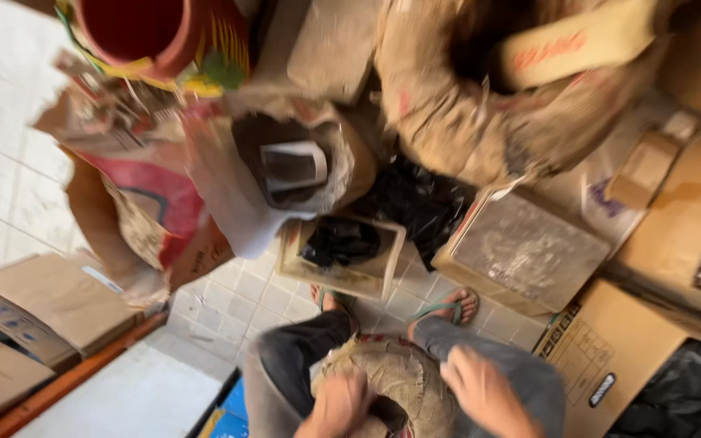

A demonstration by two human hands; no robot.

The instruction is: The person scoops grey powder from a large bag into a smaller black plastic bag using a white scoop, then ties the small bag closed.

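Note:
I sit with my knees apart and a round burlap sack (403, 381) between my legs. My left hand (338, 403) grips the sack's rolled rim on the left, and my right hand (480, 392) holds the rim on the right. My feet in green sandals (448, 307) rest on the tiled floor just beyond it. The frame is blurred by motion.
An open sack of dark material with a white scoop (292, 165) stands ahead. A small wooden box with a black bag (342, 243), a grey block (525, 247), black plastic (419, 199), cardboard boxes (610, 349), printed sacks (152, 195) and a red bucket (144, 32) crowd the floor.

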